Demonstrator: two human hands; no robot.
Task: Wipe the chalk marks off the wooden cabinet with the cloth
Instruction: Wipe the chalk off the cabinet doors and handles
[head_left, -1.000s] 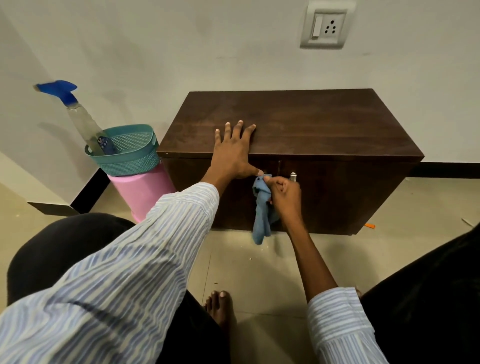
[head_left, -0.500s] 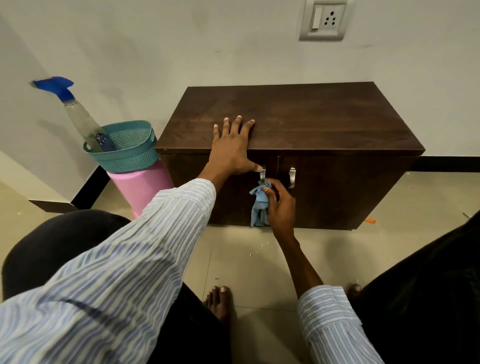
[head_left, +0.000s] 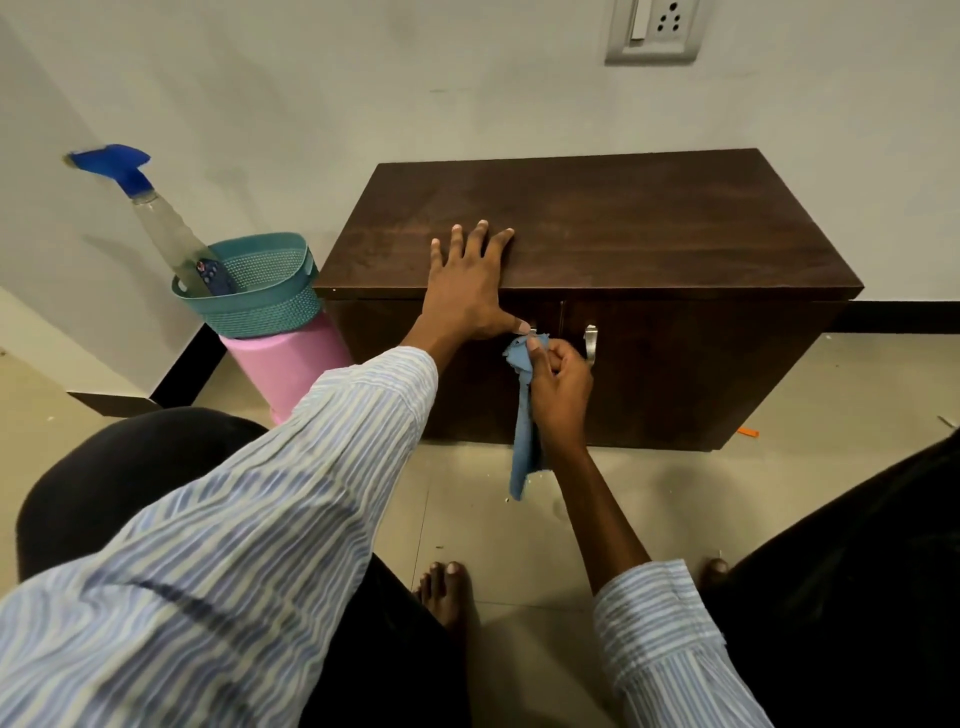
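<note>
**Blue cloth at left door handle**

Head view: dark wooden cabinet (head_left: 597, 234) fills frame centre-right. Left hand (head_left: 470, 283) flat on its top front edge, fingers straight, thumb down by the left handle (head_left: 532, 328). Right hand (head_left: 558, 384) just below, fingers curled gripping the cloth (head_left: 523, 421), which hangs vertically against the door front. No chalk marks discernible. Right hand nearer the door face.

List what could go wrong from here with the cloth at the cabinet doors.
1. The cloth hangs loose below the right hand; only the bunched top meets the door, so marks may smear.
2. It sits by the door handle and might snag.
3. The left hand presses flat on the cabinet top and could leave prints.
</note>
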